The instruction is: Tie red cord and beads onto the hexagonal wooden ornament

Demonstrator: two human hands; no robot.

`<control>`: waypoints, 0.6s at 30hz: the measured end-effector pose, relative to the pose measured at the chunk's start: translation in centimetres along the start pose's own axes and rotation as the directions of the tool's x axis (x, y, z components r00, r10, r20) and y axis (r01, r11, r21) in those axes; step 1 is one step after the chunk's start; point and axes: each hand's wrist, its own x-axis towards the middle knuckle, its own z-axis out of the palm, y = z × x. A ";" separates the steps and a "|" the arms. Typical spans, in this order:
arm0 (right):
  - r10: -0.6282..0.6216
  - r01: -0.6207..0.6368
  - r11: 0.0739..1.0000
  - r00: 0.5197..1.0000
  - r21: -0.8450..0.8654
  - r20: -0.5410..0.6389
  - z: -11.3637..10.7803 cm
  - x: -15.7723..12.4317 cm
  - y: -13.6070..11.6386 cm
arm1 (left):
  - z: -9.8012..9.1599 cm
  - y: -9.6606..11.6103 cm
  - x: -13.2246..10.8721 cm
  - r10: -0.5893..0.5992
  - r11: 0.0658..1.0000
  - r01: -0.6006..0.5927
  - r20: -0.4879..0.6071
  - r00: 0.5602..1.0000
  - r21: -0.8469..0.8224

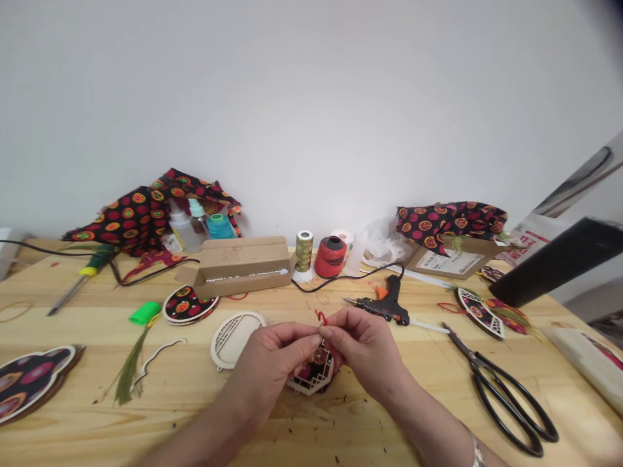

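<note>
Close together at the table's front middle, my left hand (272, 353) and my right hand (365, 347) pinch at the top of an octagonal ornament (311, 379). It has a pale wooden lattice frame over dark patterned fabric. A red cord (320, 317) loops up between my fingertips. My left thumb and forefinger hold the ornament's upper edge; my right ones close on the cord there. The exact grip point is partly hidden by the fingers. Just left of my left hand lies a round pale wooden frame (219, 353).
Black-handled scissors (511, 395) and a black glue gun (389, 301) lie to the right. Thread spools (331, 257) and an open cardboard box (246, 263) stand behind. Leftward are a green tassel (129, 370), a round fabric ornament (189, 305) and a screwdriver (85, 277).
</note>
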 end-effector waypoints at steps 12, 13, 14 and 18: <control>0.157 -0.186 0.961 0.976 0.204 0.151 -0.6 -0.1 -0.8 | 0.1 0.2 -0.1 0.048 0.997 -0.040 0.122 0.991 -0.063; 0.168 -0.200 0.955 0.973 0.219 0.160 -0.6 -0.1 -0.7 | 0.1 0.2 -0.2 0.054 0.997 -0.047 0.120 0.991 -0.061; 0.177 -0.212 0.951 0.970 0.227 0.165 -0.6 -0.1 -0.7 | 0.1 0.1 -0.2 0.058 0.997 -0.052 0.118 0.991 -0.058; 0.179 -0.206 0.958 0.973 0.200 0.146 -0.3 -0.1 -0.7 | 0.3 0.1 -0.4 0.058 0.996 -0.049 0.125 0.990 -0.075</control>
